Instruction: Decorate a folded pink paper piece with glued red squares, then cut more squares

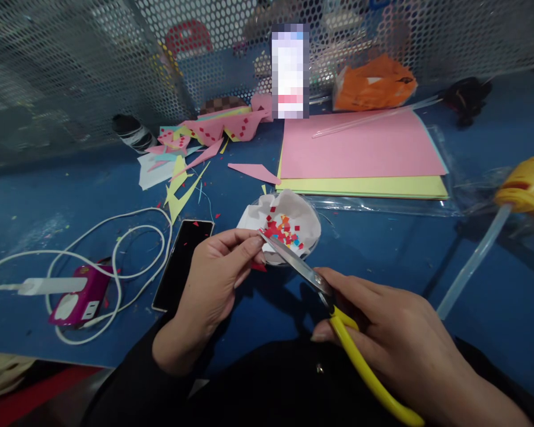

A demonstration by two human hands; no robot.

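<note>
My right hand holds yellow-handled scissors, their blades pointing up and left toward my left hand. The blade tips meet the fingertips of my left hand, which pinches a small red piece, mostly hidden by the fingers. Just beyond both hands sits a bowl lined with white paper, holding several small red, orange and blue paper bits. The blades cross over the bowl's near edge.
Pink and yellow sheets lie at the back right, below an orange packet. Paper scraps and a dark phone are left of the bowl. A white cable loops round a purple box. A yellow glue gun is far right.
</note>
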